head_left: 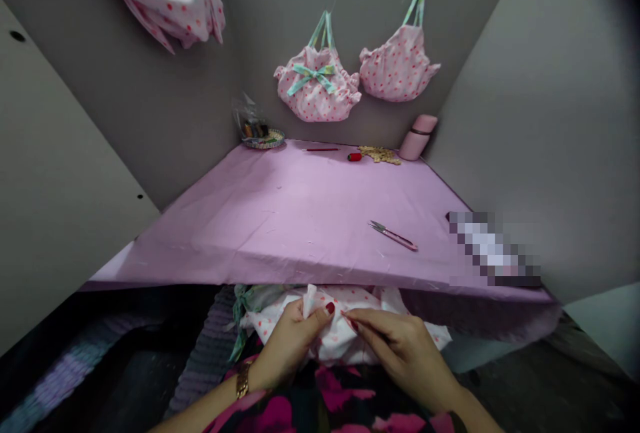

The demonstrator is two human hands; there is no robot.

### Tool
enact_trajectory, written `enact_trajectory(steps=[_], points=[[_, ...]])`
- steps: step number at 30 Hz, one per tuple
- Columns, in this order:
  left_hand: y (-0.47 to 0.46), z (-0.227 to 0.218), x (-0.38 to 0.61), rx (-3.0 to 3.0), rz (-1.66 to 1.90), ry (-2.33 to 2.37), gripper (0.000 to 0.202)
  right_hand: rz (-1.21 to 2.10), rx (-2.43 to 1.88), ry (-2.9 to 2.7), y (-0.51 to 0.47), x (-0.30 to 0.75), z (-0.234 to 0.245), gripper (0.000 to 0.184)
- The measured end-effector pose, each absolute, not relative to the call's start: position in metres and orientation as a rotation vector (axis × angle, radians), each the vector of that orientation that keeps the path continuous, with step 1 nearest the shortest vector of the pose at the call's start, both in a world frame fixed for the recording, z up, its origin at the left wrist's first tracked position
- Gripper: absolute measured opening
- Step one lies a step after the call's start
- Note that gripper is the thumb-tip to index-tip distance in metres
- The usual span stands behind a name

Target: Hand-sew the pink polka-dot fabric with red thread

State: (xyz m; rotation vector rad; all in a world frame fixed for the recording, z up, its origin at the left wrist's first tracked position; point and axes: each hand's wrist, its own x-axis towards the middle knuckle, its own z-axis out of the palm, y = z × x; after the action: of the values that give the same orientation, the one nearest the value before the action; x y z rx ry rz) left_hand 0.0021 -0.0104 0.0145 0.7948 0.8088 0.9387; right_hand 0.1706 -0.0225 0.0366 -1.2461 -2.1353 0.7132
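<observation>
White cloth with red dots (336, 347) lies bunched over my lap, just under the table's front edge. My left hand (296, 334) is closed on a fold of it, the thumb pressing on top. Beside it, my right hand (400, 343) is pinched at the cloth's surface, thumb against forefinger. Whatever those fingertips hold is too small to make out. Green ribbon ties (241, 306) hang from the cloth's left side. Thread snips (393, 236) rest on the table beyond my right hand.
A pink cloth (295, 213) covers the table. Towards the back are a red thread spool (355, 157), a red pencil-like stick (321, 149), a pink bottle (419, 137) and a woven tray (265, 139). Dotted garments (320, 96) hang above. A blurred-out object (493, 249) lies at right.
</observation>
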Motion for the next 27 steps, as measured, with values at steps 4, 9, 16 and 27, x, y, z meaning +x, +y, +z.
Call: enact_trajectory(steps=[4,9,16,27], points=[[-0.0106,0.0144,0.0014,0.786,0.926,0.822,0.028,0.738,-1.247,-2.128,-0.0214,0.1705,0.0360,0.025],[-0.0099,0.0159,0.0009,0.794,0.902,0.835,0.029,0.757,-1.250,-2.127,-0.0218,0.1702,0.0351,0.024],[-0.0104,0.0140,0.0018,0.782,0.936,0.824,0.030,0.810,-1.239,-2.099,-0.0221,0.1698,0.0355,0.023],[-0.0100,0.0119,0.0009,0.809,0.905,0.871,0.029,0.824,-1.248,-2.087,-0.0204,0.1699,0.0345,0.023]])
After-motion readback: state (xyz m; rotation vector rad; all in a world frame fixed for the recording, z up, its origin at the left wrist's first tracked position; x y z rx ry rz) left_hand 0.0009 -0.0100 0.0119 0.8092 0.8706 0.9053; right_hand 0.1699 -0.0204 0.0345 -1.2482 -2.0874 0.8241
